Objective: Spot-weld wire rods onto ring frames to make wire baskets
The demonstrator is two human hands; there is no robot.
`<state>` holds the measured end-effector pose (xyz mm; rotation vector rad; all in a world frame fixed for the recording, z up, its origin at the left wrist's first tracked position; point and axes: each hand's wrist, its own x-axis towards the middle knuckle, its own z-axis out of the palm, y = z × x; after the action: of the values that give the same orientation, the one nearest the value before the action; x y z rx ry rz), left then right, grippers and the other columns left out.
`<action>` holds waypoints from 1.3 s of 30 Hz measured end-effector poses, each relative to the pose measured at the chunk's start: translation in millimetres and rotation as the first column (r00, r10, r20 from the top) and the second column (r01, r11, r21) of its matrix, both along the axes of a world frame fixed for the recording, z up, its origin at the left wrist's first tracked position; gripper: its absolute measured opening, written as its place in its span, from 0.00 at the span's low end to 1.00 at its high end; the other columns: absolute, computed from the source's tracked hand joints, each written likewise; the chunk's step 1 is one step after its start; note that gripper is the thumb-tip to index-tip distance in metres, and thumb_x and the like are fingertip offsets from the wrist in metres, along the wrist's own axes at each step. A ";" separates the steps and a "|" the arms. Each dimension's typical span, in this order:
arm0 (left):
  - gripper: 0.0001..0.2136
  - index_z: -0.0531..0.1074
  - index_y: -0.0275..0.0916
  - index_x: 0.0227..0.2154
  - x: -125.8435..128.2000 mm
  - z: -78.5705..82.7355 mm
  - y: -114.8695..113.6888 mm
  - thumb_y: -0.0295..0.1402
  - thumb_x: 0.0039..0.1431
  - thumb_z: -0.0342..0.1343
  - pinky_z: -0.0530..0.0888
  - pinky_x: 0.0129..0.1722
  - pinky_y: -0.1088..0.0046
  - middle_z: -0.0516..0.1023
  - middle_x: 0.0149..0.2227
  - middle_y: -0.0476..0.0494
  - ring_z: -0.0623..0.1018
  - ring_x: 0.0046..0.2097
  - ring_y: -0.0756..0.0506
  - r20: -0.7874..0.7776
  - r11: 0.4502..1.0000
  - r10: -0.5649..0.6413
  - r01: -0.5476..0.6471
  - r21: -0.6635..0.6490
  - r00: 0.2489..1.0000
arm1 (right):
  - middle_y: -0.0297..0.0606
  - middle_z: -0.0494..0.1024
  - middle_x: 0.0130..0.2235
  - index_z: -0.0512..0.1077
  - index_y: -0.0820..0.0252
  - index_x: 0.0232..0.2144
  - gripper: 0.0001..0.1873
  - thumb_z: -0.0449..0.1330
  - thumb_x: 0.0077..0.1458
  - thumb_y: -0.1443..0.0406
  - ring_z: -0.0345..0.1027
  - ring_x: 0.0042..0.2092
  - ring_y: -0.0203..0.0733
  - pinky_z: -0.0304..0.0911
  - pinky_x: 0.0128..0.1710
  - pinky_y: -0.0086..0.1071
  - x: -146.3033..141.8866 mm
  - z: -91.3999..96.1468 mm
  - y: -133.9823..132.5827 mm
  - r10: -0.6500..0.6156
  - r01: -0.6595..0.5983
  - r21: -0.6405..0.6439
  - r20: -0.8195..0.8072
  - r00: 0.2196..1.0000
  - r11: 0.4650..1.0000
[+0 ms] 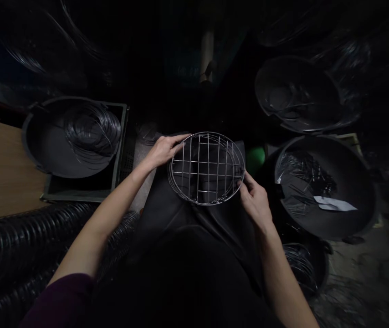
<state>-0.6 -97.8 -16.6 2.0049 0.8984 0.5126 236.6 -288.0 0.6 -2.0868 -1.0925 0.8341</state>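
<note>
A round wire grate [208, 173], a metal ring crossed by thin straight wires, is held above my lap between both hands. Beneath its top ring, further rings show, so it may be several grates stacked; I cannot tell. My left hand [165, 149] grips the rim at the upper left, fingers along the edge. At the lower right, my right hand [255, 200] pinches the rim between thumb and fingers. A dark apron [194, 237] covers my lap behind the grate.
To the left, a black basin [54, 146] holds a wire coil [94, 132] on a crate [78, 193]. Stacked wire rings [27, 241] lie lower left. On the right, a black basin [351, 182] contains short wires and a white strip [336, 203]; another basin [266, 86] stands behind it.
</note>
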 end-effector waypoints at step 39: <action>0.23 0.73 0.34 0.48 -2.1 -5.6 -8.1 0.46 0.64 0.43 0.68 0.54 0.64 0.76 0.46 0.39 0.75 0.48 0.44 0.176 0.949 0.313 -0.300 -0.096 0.933 | 0.49 0.62 0.58 0.51 0.58 0.63 0.41 0.59 0.52 0.50 0.55 0.60 0.50 0.52 0.60 0.49 -30.0 -16.9 -46.5 0.112 -0.118 0.111 0.058 0.992 0.987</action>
<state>-2.7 -105.9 -22.1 1.7284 1.1004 0.8222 206.6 -334.6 -16.3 -1.9757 -1.2684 0.7567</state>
